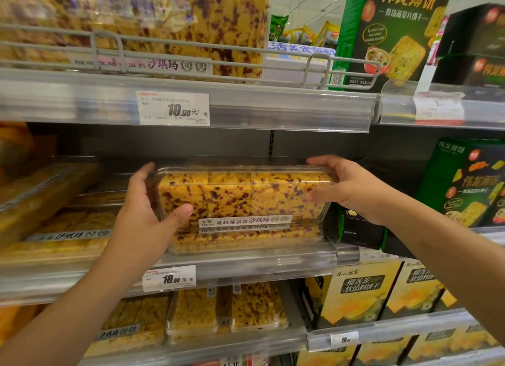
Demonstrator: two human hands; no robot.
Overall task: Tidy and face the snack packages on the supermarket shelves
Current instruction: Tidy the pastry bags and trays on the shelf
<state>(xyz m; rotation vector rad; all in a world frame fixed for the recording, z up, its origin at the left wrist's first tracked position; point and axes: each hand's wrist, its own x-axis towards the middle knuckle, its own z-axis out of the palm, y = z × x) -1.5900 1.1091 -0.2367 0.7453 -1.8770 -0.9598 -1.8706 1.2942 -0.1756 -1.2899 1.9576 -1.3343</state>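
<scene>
A clear plastic box of yellow cranberry snack squares (240, 196) stands on its long edge on top of another box (246, 238) on the middle shelf, label facing me. My left hand (147, 212) grips its left end, thumb on the front face. My right hand (347, 188) holds its right end, fingers over the top corner. More boxes of the same snack (68, 223) lie to the left, one tilted (46, 193).
The shelf above carries a large box of the same snack (191, 29) behind a wire rail (109, 42). Dark green biscuit cartons (470, 182) stand right of my hands. A clear price strip (246, 264) fronts the middle shelf. Yellow cartons (360, 292) fill the shelf below.
</scene>
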